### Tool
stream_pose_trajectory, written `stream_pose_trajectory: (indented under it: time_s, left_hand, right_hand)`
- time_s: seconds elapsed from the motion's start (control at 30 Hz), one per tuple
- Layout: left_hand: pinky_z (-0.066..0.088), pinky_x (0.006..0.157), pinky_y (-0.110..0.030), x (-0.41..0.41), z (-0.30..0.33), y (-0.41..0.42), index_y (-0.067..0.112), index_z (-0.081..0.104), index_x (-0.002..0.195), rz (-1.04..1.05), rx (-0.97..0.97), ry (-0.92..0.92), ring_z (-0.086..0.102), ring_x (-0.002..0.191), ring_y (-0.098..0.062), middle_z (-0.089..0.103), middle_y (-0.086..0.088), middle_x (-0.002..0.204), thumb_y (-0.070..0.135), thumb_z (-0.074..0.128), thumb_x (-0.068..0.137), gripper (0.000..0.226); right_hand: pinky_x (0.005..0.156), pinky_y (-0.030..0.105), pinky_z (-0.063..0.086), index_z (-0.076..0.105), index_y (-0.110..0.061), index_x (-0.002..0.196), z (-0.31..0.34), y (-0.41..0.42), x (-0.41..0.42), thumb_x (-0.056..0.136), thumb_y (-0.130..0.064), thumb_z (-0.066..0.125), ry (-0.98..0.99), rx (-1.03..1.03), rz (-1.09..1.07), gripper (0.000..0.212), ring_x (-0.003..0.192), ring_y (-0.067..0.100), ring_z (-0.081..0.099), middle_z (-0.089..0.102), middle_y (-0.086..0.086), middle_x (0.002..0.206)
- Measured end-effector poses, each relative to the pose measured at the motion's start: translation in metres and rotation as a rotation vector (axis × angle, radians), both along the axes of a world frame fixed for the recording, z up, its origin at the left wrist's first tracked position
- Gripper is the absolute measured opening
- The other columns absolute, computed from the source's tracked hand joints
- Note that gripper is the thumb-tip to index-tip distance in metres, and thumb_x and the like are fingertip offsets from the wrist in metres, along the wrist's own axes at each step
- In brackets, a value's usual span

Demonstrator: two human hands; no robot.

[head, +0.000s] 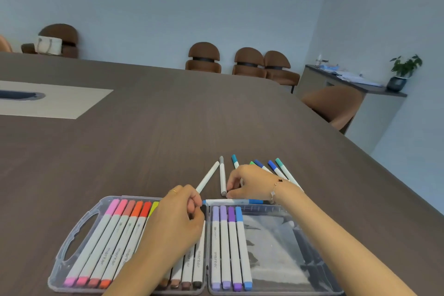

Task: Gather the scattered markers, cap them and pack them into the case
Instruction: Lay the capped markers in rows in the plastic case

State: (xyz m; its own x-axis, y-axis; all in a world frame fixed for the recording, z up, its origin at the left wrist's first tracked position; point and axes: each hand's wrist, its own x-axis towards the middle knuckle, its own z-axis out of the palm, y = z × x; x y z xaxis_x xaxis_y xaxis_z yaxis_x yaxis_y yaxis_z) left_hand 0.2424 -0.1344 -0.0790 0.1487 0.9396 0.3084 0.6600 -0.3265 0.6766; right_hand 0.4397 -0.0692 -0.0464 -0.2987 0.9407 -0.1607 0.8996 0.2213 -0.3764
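A clear plastic marker case (79,230) lies open at the table's near edge. Its left half is packed with pink, red, orange, yellow and brown markers (113,235). Its right half holds purple markers and a blue one (230,247). My left hand (175,226) hovers over the left half, fingers curled near the tip of a blue marker (230,201) lying across the case's far rim. My right hand (252,182) pinches the near end of a grey marker (222,175). A white marker (207,176) lies beside it. Several blue, teal and green markers (276,168) sit behind my right hand.
The case sits on a large dark wooden table (168,127) with a pale inset panel (52,98) at the far left. Brown chairs (204,57) line the far side, and one (336,103) stands at the right. A sideboard with a plant (403,69) is beyond.
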Motion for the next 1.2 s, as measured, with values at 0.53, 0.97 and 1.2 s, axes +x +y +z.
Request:
stream_pose_trajectory:
  time_s: [0.53, 0.97, 1.2]
  left_hand:
    - [0.034, 0.053, -0.014, 0.0, -0.005, 0.003, 0.029, 0.057, 0.076, 0.001, 0.02, 0.019, 0.05, 0.064, -0.007, 0.05, 0.007, 0.071, 0.009, 0.059, 0.082, 0.021]
    - [0.046, 0.059, -0.014, 0.003, 0.001, -0.002, 0.04, 0.061, 0.099, -0.22, -0.041, -0.144, 0.054, 0.067, -0.006, 0.059, 0.012, 0.081, 0.022, 0.066, 0.085, 0.023]
    - [0.048, 0.074, -0.014, 0.016, 0.009, -0.025, 0.053, 0.065, 0.104, -0.731, -0.142, 0.029, 0.056, 0.085, -0.005, 0.058, 0.023, 0.097, 0.038, 0.072, 0.076, 0.033]
  right_hand:
    - [0.082, 0.019, 0.046, 0.064, -0.015, 0.109, 0.004, -0.002, 0.024, 0.088, -0.035, 0.061, 0.051, -0.324, 0.077, 0.028, 0.088, 0.009, 0.054, 0.062, -0.003, 0.097]
    - [0.059, 0.016, 0.045, 0.064, -0.031, 0.1, 0.018, -0.073, 0.037, 0.087, -0.04, 0.059, 0.167, 0.284, 0.135, 0.016, 0.066, 0.006, 0.053, 0.062, -0.012, 0.08]
    - [0.046, 0.02, 0.047, 0.056, -0.036, 0.105, -0.031, -0.124, 0.059, 0.097, -0.048, 0.037, -0.124, 0.625, 0.27, 0.024, 0.049, 0.009, 0.053, 0.065, -0.015, 0.065]
